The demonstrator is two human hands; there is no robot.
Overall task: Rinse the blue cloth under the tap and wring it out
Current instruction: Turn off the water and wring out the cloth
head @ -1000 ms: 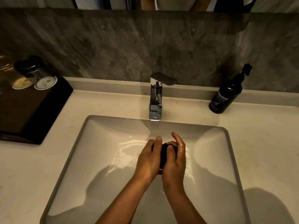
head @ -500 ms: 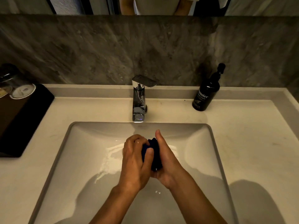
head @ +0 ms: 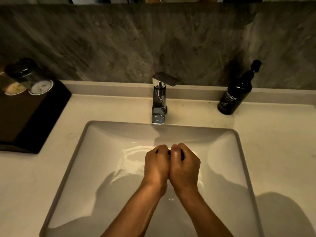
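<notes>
1. Blue cloth [head: 182,155]: only thin slivers show between the knuckles. We list it as balled up inside both fists, over the middle of the sink [head: 82,144], forward of and below the tap [head: 159,100].
2. Left hand [head: 156,164]: fingers curled tight round the cloth, knuckles up, pressed side by side against the other fist.
3. Right hand [head: 185,165]: curled round the cloth likewise; most of the visible blue sits on its side.
4. Key relation: the cloth lies within the fists, its long axis apparently running left to right across both. We judge the twist must turn the fists opposite ways about that axis. Neither hand is nearer; both share it.
5. Tap: chrome, at the sink's back edge; we see no stream from the spout, though the basin floor glistens wet.
6. Soap bottle [head: 235,96]: dark, at the table's back right; label reads "…unster", smaller print unreadable.
7. Dark tray [head: 35,117]: at the table's left edge, carrying capped glasses [head: 32,79].
</notes>
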